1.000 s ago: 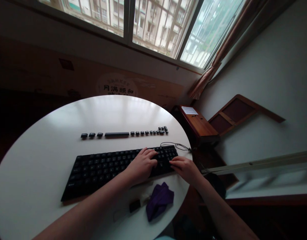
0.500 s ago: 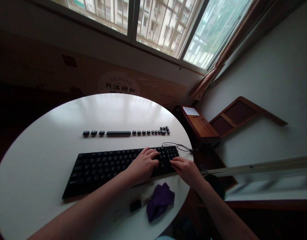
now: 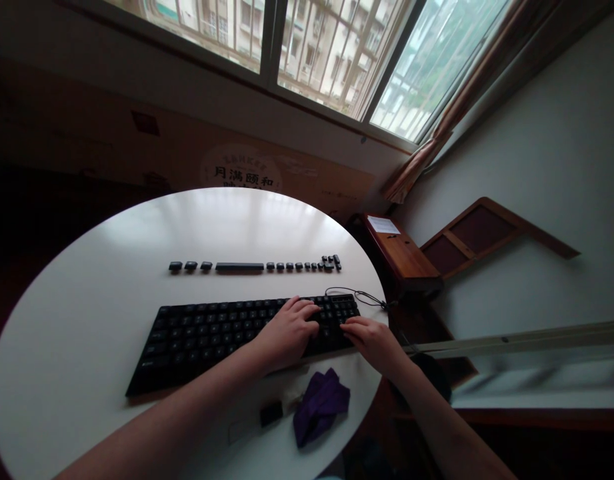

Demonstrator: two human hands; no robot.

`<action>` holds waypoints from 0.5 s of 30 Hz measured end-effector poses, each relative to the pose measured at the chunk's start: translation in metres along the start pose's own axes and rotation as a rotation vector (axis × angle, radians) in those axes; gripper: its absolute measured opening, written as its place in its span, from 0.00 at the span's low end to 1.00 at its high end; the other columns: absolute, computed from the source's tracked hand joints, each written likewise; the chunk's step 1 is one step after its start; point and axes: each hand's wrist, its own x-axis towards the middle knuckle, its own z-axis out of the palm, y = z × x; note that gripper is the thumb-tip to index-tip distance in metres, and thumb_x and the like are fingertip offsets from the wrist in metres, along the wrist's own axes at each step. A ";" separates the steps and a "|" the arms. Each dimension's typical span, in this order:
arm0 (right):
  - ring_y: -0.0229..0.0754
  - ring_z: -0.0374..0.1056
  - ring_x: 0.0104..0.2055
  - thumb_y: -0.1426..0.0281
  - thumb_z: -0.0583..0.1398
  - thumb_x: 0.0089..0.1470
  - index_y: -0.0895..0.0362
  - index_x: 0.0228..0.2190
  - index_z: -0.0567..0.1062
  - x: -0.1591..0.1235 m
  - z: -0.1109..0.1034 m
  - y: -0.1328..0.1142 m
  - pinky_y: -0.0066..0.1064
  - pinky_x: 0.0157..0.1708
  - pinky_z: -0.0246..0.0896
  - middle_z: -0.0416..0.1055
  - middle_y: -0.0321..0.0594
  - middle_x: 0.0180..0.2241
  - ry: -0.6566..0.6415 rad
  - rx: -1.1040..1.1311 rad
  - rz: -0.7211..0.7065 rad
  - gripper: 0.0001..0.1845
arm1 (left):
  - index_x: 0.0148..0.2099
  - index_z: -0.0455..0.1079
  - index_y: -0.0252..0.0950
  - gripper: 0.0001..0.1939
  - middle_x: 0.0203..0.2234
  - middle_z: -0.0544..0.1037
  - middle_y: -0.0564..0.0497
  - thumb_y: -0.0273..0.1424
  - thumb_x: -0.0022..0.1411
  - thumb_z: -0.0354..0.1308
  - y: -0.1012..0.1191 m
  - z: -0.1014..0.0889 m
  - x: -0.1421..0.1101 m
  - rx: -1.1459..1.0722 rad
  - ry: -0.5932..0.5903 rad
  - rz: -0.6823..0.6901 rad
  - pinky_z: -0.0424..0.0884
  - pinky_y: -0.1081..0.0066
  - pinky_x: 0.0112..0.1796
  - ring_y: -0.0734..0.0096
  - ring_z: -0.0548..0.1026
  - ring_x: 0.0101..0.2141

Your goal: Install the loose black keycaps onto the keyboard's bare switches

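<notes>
A black keyboard (image 3: pixel 201 337) lies at a slant on the white round table (image 3: pixel 77 300). My left hand (image 3: pixel 289 331) rests on its right half, fingers apart over the keys. At the number pad's right edge is my right hand (image 3: pixel 371 337), its fingertips pressed together; whatever they pinch is too small to make out. Beyond the keyboard, several loose black keycaps stand in a row, with a long space bar (image 3: pixel 239 267) among them. A purple cloth (image 3: pixel 321 407) lies crumpled on the near side, beside a small black object (image 3: pixel 271 413).
The keyboard's thin cable (image 3: pixel 361 293) loops near the table's right edge. Past that edge stands a low wooden table (image 3: pixel 407 257) with a white paper (image 3: pixel 383 224) on it. A barred window (image 3: pixel 331 53) and a curtain (image 3: pixel 421 163) are behind.
The camera view has shifted slightly. Both hands keep nearly the same places on the keyboard, and the row of keycaps looks unchanged.
</notes>
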 end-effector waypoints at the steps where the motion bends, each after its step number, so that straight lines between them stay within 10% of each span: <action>1: 0.41 0.75 0.40 0.74 0.60 0.61 0.52 0.42 0.81 0.000 -0.001 0.000 0.30 0.42 0.69 0.78 0.40 0.43 -0.003 -0.006 -0.002 0.12 | 0.35 0.75 0.38 0.06 0.55 0.73 0.46 0.25 0.61 0.57 0.000 0.000 0.000 -0.004 -0.001 -0.001 0.51 0.50 0.61 0.55 0.66 0.57; 15: 0.62 0.46 0.69 0.62 0.60 0.60 0.49 0.58 0.70 -0.035 0.011 -0.011 0.62 0.63 0.43 0.56 0.49 0.66 0.009 -0.291 0.024 0.24 | 0.34 0.75 0.38 0.07 0.54 0.73 0.45 0.24 0.62 0.57 0.000 -0.001 0.001 0.004 0.009 0.010 0.52 0.49 0.61 0.54 0.66 0.57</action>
